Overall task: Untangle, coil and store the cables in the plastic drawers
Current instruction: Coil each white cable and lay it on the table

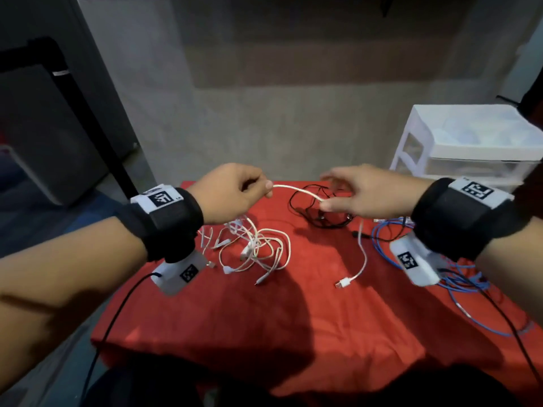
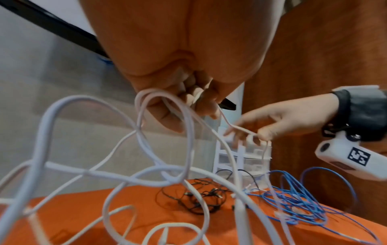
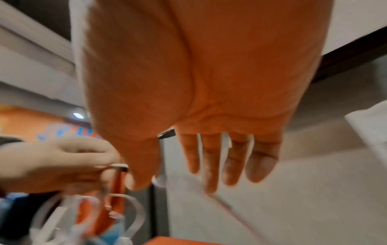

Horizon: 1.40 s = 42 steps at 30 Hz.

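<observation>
Your left hand [image 1: 232, 192] sits left of centre in the head view, fingers curled, pinching a white cable [image 1: 296, 190] between thumb and forefinger. The cable arcs to the right to your right hand [image 1: 364, 192], whose thumb presses it from below while the other fingers are spread straight; whether a forefinger closes on it is hard to tell, since the right wrist view is blurred. Below your left hand the cable hangs into a white tangle [image 1: 255, 248] lying on the red cloth [image 1: 293, 318] at centre frame. A black cable bundle [image 1: 317, 212] lies behind your right hand, and a blue cable [image 1: 467, 289] sprawls at the cloth's right edge. The plastic drawers [image 1: 470, 142] stand at upper right, beyond the cloth.
</observation>
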Each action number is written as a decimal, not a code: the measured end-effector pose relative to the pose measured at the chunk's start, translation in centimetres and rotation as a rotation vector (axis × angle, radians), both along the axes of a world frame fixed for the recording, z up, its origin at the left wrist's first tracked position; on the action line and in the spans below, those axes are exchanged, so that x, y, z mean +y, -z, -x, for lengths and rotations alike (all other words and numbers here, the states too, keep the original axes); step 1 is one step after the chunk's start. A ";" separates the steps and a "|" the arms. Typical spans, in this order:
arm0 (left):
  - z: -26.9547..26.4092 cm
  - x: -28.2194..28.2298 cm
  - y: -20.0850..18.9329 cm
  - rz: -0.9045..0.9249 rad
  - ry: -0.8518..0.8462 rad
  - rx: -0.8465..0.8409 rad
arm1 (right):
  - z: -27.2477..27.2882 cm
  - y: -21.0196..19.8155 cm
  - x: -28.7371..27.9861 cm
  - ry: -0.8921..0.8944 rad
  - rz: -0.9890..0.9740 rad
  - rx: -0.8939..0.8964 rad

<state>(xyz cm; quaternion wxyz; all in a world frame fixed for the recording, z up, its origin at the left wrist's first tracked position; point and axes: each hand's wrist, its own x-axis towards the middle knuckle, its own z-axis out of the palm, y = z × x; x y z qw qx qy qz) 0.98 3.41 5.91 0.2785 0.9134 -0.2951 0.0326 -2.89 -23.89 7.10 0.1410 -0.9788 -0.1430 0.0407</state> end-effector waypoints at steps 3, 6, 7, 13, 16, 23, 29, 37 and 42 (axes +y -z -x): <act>1.0 -2.2 -0.8 -0.036 0.105 -0.115 | 0.5 0.4 3.8 -0.174 -0.124 -0.012; 1.2 -2.6 -1.2 -0.012 0.138 -0.116 | 0.3 -0.4 5.2 -0.098 -0.197 -0.013; 1.0 -2.3 -1.1 0.008 0.135 -0.084 | 0.2 -0.7 4.8 -0.066 -0.233 -0.030; -1.1 1.0 2.4 -0.093 0.064 0.012 | -0.3 -3.1 -0.1 0.134 -0.453 -0.235; -1.6 3.6 5.8 -0.214 -0.010 0.061 | -0.2 -4.9 -4.1 0.295 -0.606 -0.395; -1.9 4.2 7.1 -0.082 -0.050 -0.001 | 0.5 -3.1 -7.0 0.296 -0.424 -0.149; -0.9 0.9 3.8 0.226 -0.106 0.057 | 0.7 -3.2 -3.7 0.188 -0.391 -0.041; 2.4 -3.0 1.3 0.196 0.112 -0.071 | 1.3 -2.8 3.2 -0.182 -0.149 -0.033; 1.5 -2.4 1.9 0.120 0.103 -0.118 | 0.2 -3.8 3.3 -0.095 -0.102 -0.033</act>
